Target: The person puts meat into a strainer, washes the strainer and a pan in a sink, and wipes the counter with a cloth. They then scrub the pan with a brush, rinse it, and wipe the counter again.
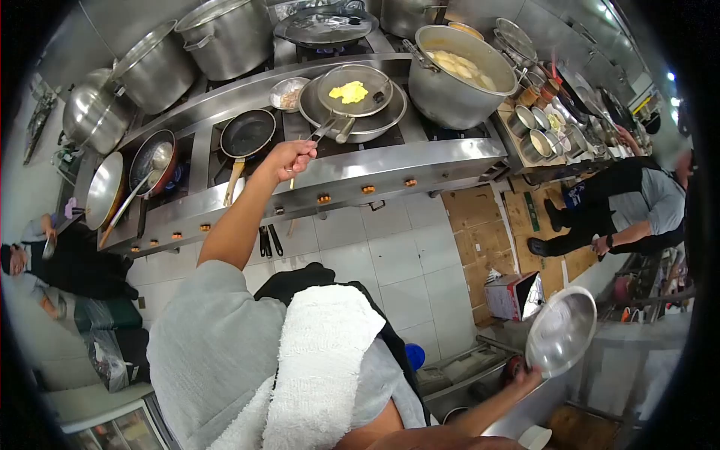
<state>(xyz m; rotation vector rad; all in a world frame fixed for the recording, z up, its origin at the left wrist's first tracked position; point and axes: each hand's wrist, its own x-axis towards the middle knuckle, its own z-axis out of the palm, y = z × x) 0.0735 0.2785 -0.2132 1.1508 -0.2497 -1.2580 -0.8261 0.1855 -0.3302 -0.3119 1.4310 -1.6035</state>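
My left hand (289, 160) reaches over the stove's front edge, its fingers closed around a thin metal utensil handle (322, 129). That handle points toward a round strainer (334, 91), which lies over a wide metal pan (397, 112) and carries a yellow, egg-like food (349, 92). The utensil's far end is hard to make out. Low on the right, my right hand (529, 380) grips the rim of a shiny metal bowl (561, 331), held tilted away from the stove. A small black frying pan (249, 133) sits left of my left hand.
A big pot (459, 105) of pale food stands right of the strainer. Another pan (154, 157) with a ladle is on the left burners. One person (645, 199) stands at right, another (45, 255) at far left. A cardboard box (504, 298) is near the bowl.
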